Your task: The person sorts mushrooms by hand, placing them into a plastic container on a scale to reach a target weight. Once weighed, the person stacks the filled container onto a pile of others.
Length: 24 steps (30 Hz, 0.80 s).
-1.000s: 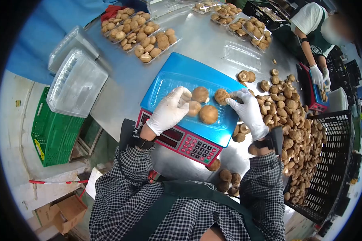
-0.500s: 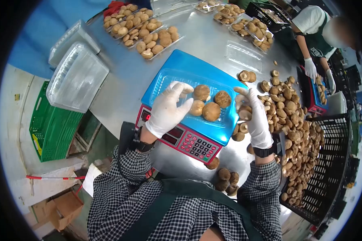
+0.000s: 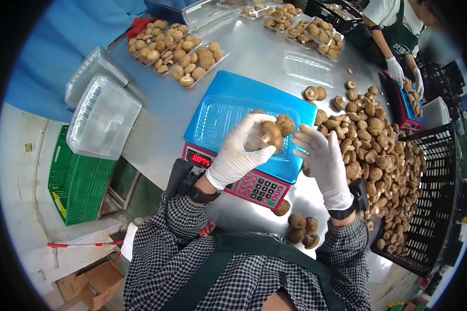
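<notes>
My left hand (image 3: 242,150), in a white glove, pinches a brown mushroom (image 3: 273,136), its pale stem turned toward me. It is over a clear plastic tray (image 3: 213,116) on the blue-topped scale (image 3: 232,80). Another mushroom (image 3: 285,124) shows just beyond the held one, and a third peeks out behind my left fingers; my hand hides part of the tray. My right hand (image 3: 324,160), also gloved, hovers at the tray's right side with fingers stretched out and nothing in them. The red display (image 3: 198,159) reads 0.075.
Loose mushrooms (image 3: 379,160) are heaped on the right beside a black crate (image 3: 436,192). Filled trays (image 3: 187,65) stand at the back left, stacked trays (image 3: 104,116) at the left. A co-worker (image 3: 394,31) handles mushrooms at another scale (image 3: 410,116). Several mushrooms (image 3: 302,228) lie near me.
My left hand has moved right and now grips a mushroom that it lifts above the tray. Fewer mushrooms show in the tray. My right hand stays beside it, fingers extended.
</notes>
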Each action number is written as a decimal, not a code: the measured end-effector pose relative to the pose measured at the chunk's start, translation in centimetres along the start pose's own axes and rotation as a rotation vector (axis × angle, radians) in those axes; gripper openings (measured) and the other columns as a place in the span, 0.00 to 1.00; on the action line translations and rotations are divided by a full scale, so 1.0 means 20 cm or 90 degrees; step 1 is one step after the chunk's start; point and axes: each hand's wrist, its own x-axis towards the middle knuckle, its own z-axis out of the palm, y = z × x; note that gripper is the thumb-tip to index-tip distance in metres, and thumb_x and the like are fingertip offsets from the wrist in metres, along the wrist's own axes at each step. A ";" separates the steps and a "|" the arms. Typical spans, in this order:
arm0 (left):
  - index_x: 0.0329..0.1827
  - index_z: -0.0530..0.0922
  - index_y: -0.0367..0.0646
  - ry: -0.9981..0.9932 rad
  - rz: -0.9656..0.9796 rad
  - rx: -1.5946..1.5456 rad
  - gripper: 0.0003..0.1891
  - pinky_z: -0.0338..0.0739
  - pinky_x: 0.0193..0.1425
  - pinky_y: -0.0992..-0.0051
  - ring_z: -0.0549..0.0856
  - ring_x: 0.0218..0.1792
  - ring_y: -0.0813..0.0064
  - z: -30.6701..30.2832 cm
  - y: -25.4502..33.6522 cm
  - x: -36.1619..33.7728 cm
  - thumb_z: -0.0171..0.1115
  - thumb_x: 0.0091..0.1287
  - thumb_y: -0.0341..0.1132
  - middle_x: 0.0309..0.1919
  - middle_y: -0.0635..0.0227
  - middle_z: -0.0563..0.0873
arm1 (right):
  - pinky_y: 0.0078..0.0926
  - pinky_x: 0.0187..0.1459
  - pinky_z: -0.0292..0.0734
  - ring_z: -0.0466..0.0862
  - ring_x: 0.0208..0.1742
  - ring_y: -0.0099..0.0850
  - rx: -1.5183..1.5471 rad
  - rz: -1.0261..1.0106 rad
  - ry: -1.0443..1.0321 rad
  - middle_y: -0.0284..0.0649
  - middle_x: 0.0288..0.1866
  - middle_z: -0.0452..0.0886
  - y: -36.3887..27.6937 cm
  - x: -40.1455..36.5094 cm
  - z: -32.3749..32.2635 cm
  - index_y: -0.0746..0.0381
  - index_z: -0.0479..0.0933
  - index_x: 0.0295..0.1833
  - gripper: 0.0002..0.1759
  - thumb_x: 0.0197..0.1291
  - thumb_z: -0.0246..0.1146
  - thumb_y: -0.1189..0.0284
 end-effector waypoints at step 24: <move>0.60 0.73 0.40 0.149 -0.026 0.204 0.22 0.75 0.56 0.73 0.81 0.48 0.73 -0.21 -0.04 -0.01 0.67 0.63 0.32 0.48 0.66 0.82 | 0.22 0.50 0.75 0.80 0.45 0.23 -0.444 -0.257 0.128 0.37 0.48 0.80 0.14 -0.16 -0.25 0.62 0.76 0.59 0.17 0.65 0.61 0.74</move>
